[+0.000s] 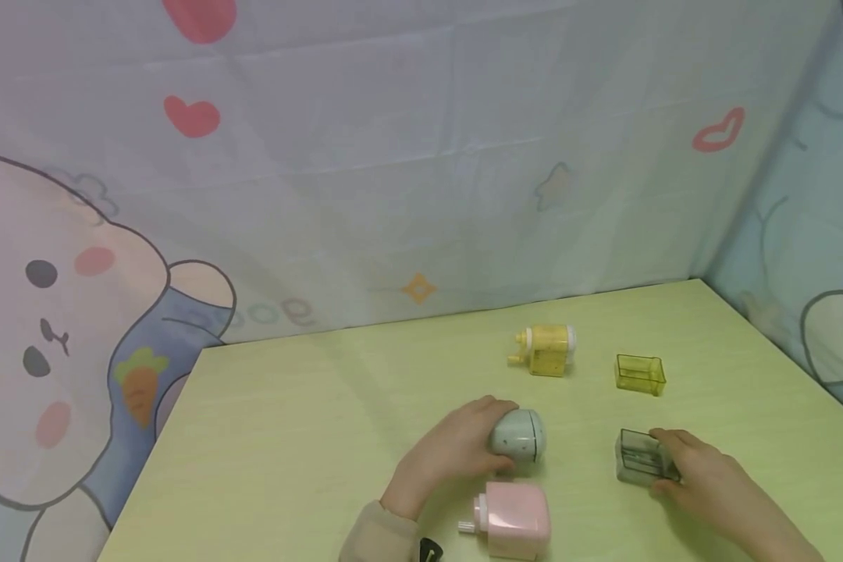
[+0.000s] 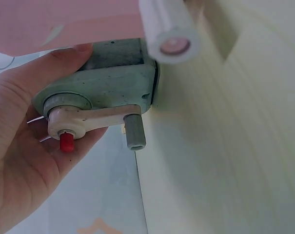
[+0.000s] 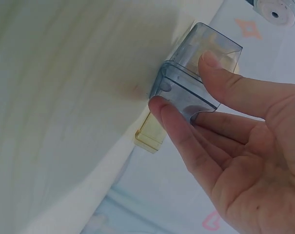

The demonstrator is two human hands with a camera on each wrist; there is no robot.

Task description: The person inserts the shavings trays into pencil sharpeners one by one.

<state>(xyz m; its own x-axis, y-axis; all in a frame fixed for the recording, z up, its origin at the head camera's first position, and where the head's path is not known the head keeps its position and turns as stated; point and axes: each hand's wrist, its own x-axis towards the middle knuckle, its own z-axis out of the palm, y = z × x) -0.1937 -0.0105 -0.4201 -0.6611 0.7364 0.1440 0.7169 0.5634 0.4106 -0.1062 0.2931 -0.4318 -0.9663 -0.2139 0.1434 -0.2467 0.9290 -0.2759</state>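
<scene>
My left hand (image 1: 457,445) grips a pale green crank pencil sharpener (image 1: 520,435) on the table. In the left wrist view the sharpener (image 2: 115,83) shows its crank arm, grey handle and a red tip at the hub; the thumb lies along one side. Farther right, my right hand (image 1: 706,476) pinches a clear grey shavings drawer (image 1: 628,464) at its near end. The right wrist view shows the thumb on one side of this drawer (image 3: 186,87) and fingers on the other. The drawer sits at table level, apart from the green sharpener.
A pink crank sharpener (image 1: 517,519) stands just in front of the left hand. Behind are a yellow sharpener (image 1: 551,350) and a clear yellow drawer (image 1: 639,378). A patterned cloth (image 1: 365,195) hangs along the back edge of the pale table (image 1: 288,445).
</scene>
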